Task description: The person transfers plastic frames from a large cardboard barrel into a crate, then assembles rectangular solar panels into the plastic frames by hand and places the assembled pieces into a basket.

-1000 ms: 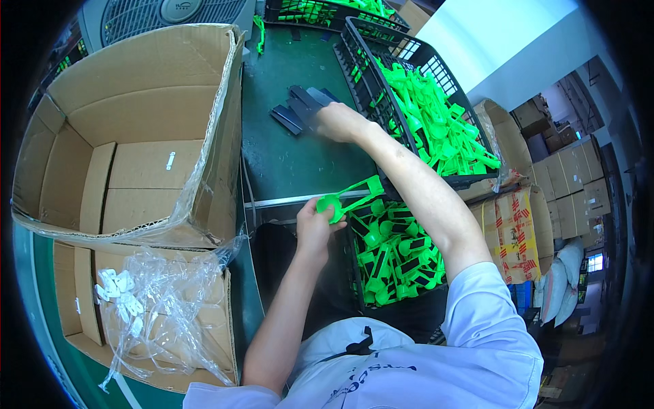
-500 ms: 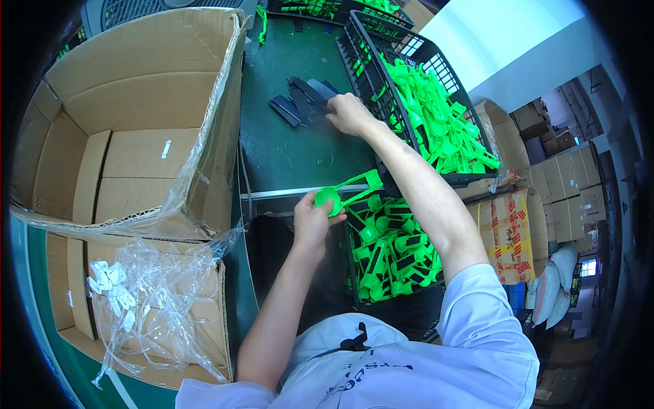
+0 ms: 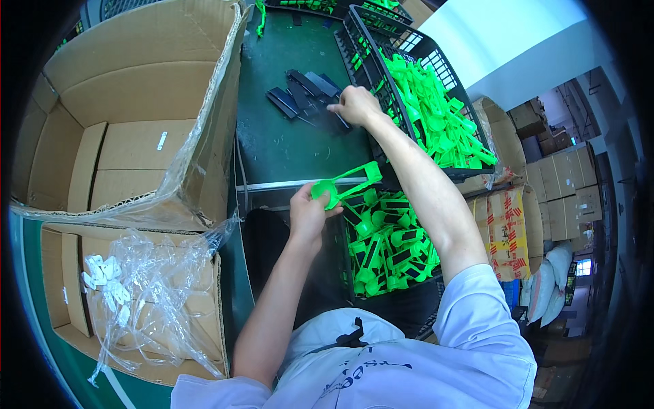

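My left hand [image 3: 308,213] grips a bright green plastic piece [image 3: 325,193] by its round, cup-like end. The piece's open rectangular frame points to the right, above a crate of similar parts. Over the dark green tabletop [image 3: 272,150], my right hand [image 3: 357,106] is closed, thumb and fingertips drawn together. Its fingertips are at the right edge of a loose pile of flat black strips [image 3: 300,90]. Whether a strip is pinched between them is too small and blurred to make out.
Right of the strips stands a black crate [image 3: 373,71] heaped with green parts [image 3: 436,116]. Below the table edge, another holds green pieces with black strips [image 3: 392,249]. At left are a large open carton [image 3: 150,146] and a lower carton with clear plastic film [image 3: 160,293].
My right hand has shifted slightly at the right edge of the strip pile, its fingers curling in more. My left hand keeps its grip on the green piece. The whole view has moved a little.
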A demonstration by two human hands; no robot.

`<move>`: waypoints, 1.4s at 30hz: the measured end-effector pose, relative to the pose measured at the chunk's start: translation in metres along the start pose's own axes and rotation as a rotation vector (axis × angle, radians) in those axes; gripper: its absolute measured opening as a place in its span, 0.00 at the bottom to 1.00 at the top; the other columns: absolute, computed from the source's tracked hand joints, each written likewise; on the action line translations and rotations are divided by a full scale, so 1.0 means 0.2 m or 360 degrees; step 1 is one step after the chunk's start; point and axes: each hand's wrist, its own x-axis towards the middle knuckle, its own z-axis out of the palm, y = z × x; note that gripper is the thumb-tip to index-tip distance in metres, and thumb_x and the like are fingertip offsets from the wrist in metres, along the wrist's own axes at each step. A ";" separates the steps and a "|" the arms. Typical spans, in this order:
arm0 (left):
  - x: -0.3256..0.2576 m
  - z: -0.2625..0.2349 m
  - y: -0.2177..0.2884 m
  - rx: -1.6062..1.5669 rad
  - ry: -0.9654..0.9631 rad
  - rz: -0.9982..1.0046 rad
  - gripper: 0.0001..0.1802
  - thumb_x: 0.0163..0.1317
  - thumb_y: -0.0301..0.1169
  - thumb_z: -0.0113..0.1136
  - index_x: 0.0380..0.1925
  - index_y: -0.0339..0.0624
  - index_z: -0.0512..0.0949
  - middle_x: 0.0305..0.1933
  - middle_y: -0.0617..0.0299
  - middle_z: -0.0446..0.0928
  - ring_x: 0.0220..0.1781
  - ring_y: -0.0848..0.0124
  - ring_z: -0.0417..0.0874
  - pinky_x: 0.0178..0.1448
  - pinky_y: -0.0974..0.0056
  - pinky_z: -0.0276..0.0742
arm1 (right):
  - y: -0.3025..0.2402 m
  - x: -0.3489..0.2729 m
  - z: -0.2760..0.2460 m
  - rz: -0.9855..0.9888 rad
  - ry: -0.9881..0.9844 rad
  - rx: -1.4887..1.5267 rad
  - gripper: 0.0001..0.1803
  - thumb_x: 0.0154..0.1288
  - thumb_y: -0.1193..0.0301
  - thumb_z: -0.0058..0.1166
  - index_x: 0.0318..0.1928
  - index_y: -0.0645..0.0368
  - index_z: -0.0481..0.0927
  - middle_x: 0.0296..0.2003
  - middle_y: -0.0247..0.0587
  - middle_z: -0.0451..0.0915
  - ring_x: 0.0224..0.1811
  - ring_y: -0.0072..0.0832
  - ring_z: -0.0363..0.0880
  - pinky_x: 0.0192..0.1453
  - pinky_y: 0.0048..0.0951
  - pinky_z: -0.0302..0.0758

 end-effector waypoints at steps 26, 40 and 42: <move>0.00 -0.01 0.00 0.0062 0.0001 0.0029 0.10 0.67 0.21 0.50 0.48 0.35 0.73 0.43 0.55 0.78 0.40 0.68 0.83 0.44 0.64 0.84 | 0.13 0.01 0.15 0.0245 0.0180 0.0565 0.14 0.52 0.65 0.68 0.21 0.62 0.80 0.29 0.53 0.84 0.36 0.45 0.85 0.44 0.42 0.80; -0.01 0.00 0.01 0.0070 0.0035 0.0036 0.10 0.68 0.21 0.49 0.49 0.34 0.72 0.44 0.54 0.79 0.37 0.68 0.82 0.43 0.65 0.83 | 0.13 -0.08 0.13 0.0010 0.0704 0.1177 0.17 0.55 0.63 0.69 0.25 0.61 0.75 0.22 0.40 0.78 0.28 0.30 0.79 0.34 0.36 0.72; 0.00 -0.01 0.01 0.0047 0.0069 0.0019 0.11 0.68 0.21 0.48 0.49 0.34 0.72 0.43 0.55 0.78 0.37 0.68 0.82 0.41 0.66 0.83 | 0.10 -0.10 0.11 -0.0045 0.0806 0.1104 0.13 0.57 0.67 0.66 0.30 0.61 0.75 0.23 0.41 0.78 0.28 0.35 0.80 0.34 0.38 0.72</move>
